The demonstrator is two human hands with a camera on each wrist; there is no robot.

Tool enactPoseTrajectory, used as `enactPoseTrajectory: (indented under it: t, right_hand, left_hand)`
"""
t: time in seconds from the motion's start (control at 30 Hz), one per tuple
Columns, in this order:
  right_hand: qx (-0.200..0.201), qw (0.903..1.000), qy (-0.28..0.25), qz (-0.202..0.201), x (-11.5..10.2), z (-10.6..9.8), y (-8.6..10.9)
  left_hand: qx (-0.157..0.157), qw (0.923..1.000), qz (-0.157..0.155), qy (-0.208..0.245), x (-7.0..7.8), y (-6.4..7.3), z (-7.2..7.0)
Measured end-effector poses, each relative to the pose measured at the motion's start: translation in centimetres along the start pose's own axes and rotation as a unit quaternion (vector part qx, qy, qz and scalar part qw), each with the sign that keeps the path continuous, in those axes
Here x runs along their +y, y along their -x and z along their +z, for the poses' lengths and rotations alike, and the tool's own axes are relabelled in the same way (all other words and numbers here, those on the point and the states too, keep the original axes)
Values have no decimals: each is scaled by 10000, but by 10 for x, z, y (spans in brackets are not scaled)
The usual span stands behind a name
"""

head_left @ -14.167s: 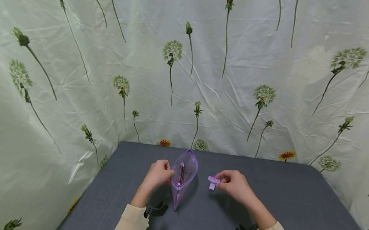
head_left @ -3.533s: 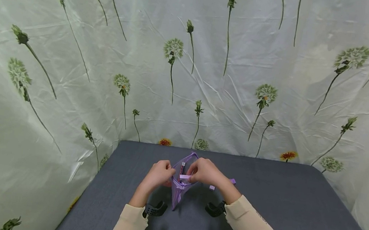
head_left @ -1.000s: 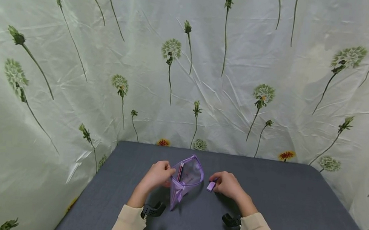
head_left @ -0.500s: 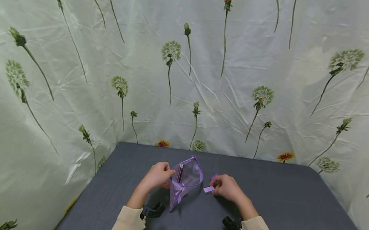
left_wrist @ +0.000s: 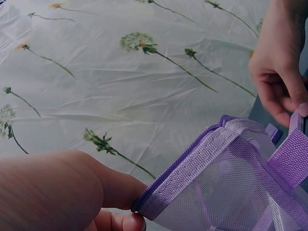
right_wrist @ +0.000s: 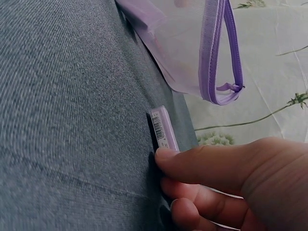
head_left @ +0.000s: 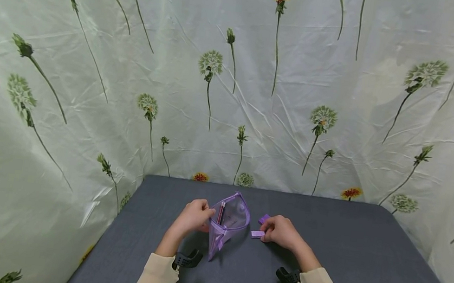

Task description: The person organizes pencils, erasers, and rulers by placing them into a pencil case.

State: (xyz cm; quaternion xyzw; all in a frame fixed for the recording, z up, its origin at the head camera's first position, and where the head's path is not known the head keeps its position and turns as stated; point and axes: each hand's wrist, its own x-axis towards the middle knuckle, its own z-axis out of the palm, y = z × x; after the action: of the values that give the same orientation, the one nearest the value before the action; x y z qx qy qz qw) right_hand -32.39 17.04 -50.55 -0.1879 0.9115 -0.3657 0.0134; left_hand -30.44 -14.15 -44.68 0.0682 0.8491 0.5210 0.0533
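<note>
My left hand (head_left: 194, 214) pinches the near-left rim of a purple mesh zip pouch (head_left: 215, 240), whose mouth gapes upward. Inside the pouch, dark and red pencil-like sticks (head_left: 220, 213) lean to the left. To the pouch's right, my right hand (head_left: 280, 231) pinches one end of a small lilac block (head_left: 257, 234) low over the table. In the right wrist view this block (right_wrist: 162, 126) carries a barcode along one face; its other end is hidden by my thumb. A darker purple piece (head_left: 263, 218) shows just beyond my right fingers, partly covered by them.
A dark grey cloth-covered table (head_left: 349, 249) lies under both hands. Behind it and to the sides hangs a pale curtain (head_left: 174, 84) printed with dandelions. Black wrist cameras (head_left: 188, 258) sit under both wrists.
Earlier my right hand held another lilac bar inside the pouch, then came out to the right. Since one second ago the small lilac block has turned crosswise in my fingers. My left hand stays put.
</note>
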Motion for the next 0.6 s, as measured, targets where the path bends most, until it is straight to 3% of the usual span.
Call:
enactPoseTrajectory:
  t: [0.6]
  right_hand:
    - [102, 9994, -119, 320, -10, -18, 10]
  left_hand:
    - [-28, 10000, 20, 36, 1, 1, -1]
